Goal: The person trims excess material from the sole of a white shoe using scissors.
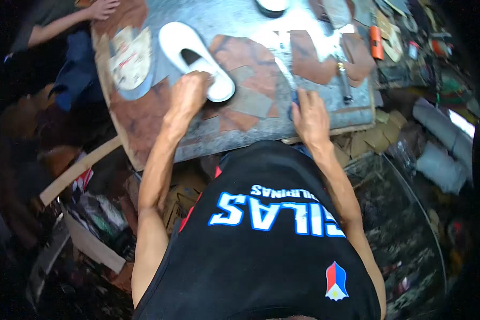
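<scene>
A white slip-on shoe (pixel 184 45) lies slantwise on the worktable, its dark opening facing up. My left hand (pixel 189 95) is closed at the near side of the shoe, fingers against the edge by the opening; the fingertips are partly hidden. To the right, my right hand (pixel 311 118) rests low over the table near its front edge. Its fingers are curled round a slim tool with a blue handle (pixel 294 97) and a pale, blade-like strip pointing away from me. Brown leather pieces (pixel 240 53) and a grey scrap (pixel 252 102) lie between the hands.
A metal rod-shaped tool (pixel 343 80) and an orange cylinder (pixel 376 42) lie at the right. Pale sole-shaped pieces (pixel 130 61) sit at the left. Another person's hand (pixel 103 9) touches the far left corner. Grey rolls (pixel 442 128) and scraps crowd the floor.
</scene>
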`<state>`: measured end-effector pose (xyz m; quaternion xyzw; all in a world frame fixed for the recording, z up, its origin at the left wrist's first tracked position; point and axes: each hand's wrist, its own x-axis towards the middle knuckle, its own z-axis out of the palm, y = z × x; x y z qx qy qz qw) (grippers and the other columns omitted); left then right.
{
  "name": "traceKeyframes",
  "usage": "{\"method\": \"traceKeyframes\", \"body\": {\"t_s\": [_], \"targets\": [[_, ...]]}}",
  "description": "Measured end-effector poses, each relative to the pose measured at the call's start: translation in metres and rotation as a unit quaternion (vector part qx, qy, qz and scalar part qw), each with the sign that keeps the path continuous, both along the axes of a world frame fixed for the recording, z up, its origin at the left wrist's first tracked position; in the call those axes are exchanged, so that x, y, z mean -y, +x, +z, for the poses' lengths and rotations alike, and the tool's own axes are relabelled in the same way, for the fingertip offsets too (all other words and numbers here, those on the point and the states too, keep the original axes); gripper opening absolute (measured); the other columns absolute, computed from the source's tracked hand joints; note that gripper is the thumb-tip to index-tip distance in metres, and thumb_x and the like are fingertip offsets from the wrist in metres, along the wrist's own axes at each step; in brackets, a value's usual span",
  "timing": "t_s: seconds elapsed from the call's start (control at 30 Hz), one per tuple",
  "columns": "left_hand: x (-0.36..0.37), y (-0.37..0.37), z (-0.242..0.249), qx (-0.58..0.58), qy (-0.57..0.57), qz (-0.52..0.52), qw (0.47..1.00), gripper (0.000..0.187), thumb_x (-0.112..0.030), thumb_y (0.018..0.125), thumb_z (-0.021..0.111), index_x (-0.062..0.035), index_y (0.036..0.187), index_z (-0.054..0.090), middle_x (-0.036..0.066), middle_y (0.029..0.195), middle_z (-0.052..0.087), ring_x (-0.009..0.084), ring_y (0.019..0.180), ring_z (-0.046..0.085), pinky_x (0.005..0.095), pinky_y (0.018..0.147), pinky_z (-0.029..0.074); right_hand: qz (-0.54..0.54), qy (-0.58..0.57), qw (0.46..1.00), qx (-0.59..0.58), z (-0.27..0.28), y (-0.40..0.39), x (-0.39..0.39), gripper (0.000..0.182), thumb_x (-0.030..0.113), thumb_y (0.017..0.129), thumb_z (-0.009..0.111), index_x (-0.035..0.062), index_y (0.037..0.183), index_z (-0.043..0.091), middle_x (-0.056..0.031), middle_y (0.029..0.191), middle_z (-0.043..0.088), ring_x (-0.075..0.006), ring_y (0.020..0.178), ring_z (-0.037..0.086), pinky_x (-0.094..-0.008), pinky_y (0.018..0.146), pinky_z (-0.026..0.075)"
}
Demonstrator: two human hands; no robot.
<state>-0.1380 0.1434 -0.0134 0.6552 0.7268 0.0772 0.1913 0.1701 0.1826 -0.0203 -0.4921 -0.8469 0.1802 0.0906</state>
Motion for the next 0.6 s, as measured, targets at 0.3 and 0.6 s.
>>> {"method": "traceKeyframes", "body": {"t_s": [0.3,0.6], "targets": [[0.025,-0.006,0.025,0.159,0.099,0.057,0.981,0.022,-0.017,0.090,0.061,0.0037,0.093,0.068,0.018,0.080,0.065,0.0291,0.070,0.064,0.0374,0.064,0.050,-0.033,-0.042,0.996,0.071,0.005,0.002,0.020,0.048,0.006,0.084,0.060,-0.0001,0.129,0.045,-0.0199,0.101,0.056,-0.0380,0.086,0.059,-0.0481,0.078,0.047],[0.039,-0.018,-0.003,0.303,0.006,0.174,0.937,0.031,-0.027,0.093,0.058,0.0027,0.091,0.066,0.009,0.076,0.065,0.0143,0.070,0.059,0.0309,0.062,0.046,-0.108,-0.516,0.742,-0.415,0.043,-0.010,0.026,0.057,0.017,0.089,0.063,-0.0020,0.138,0.040,-0.0083,0.097,0.060,-0.0158,0.080,0.063,-0.0263,0.074,0.050]]}}
